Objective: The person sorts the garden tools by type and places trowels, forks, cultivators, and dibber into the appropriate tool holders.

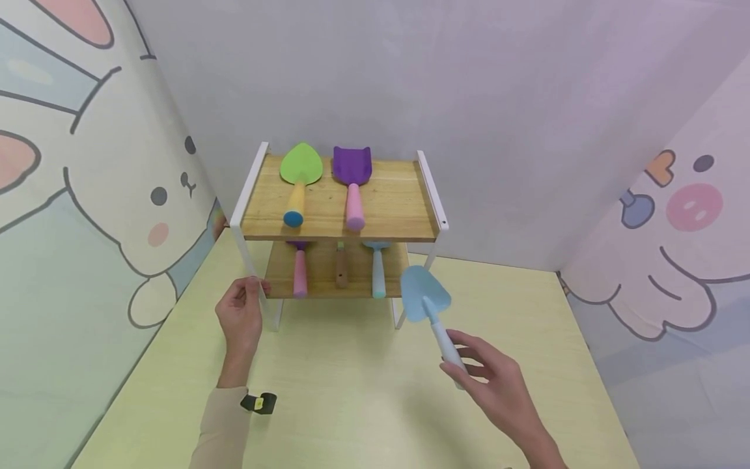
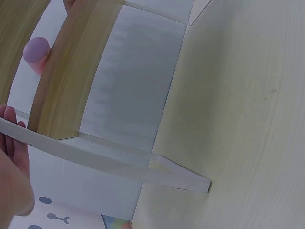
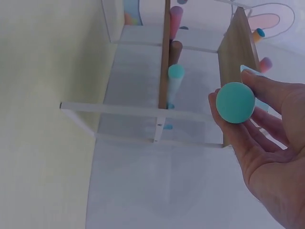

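Note:
A light blue toy trowel (image 1: 424, 293) is in my right hand (image 1: 498, 384), which pinches its handle between thumb and fingers, blade up and pointing toward the rack. In the right wrist view the handle's round teal end (image 3: 235, 102) faces the camera. My left hand (image 1: 241, 319) holds the white front left leg (image 2: 95, 161) of a two-tier wooden rack (image 1: 387, 212). A green trowel (image 1: 301, 166) with a yellow handle and a purple shovel (image 1: 352, 166) with a pink handle lie on the top board.
On the lower board lie a pink-handled tool (image 1: 300, 273), a brown-handled tool (image 1: 342, 267) and a light blue-handled tool (image 1: 378, 273), their heads mostly hidden under the top board. The rack stands on a pale table (image 1: 328, 391), before a plain back wall (image 1: 498, 130) and cartoon-printed side walls.

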The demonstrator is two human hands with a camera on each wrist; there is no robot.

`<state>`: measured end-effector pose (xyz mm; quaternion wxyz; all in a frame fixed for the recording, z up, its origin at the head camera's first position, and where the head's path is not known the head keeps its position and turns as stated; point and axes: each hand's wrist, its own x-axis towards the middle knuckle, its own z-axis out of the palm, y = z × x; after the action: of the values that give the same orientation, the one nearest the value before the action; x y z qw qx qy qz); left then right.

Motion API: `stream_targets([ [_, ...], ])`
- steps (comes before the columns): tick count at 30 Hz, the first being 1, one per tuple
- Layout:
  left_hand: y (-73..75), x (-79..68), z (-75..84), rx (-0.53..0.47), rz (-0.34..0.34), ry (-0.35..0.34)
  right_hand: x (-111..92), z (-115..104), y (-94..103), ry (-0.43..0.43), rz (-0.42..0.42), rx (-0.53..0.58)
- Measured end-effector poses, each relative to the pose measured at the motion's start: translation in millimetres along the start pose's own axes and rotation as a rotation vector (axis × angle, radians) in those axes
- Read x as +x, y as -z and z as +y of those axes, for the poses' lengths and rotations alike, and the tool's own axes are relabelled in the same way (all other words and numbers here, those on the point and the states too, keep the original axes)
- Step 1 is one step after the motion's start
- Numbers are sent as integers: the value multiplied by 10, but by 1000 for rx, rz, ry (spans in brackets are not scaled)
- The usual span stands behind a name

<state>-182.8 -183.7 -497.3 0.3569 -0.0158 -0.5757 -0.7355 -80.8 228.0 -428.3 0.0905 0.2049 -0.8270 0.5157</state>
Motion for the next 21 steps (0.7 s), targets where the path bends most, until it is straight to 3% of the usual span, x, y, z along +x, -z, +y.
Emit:
stream_targets([
  [13, -15, 0, 7, 19, 11, -5, 230, -259, -33, 45, -40, 69],
  [21, -9, -2, 0, 39, 11, -5, 367, -416, -32, 151, -24, 99],
])
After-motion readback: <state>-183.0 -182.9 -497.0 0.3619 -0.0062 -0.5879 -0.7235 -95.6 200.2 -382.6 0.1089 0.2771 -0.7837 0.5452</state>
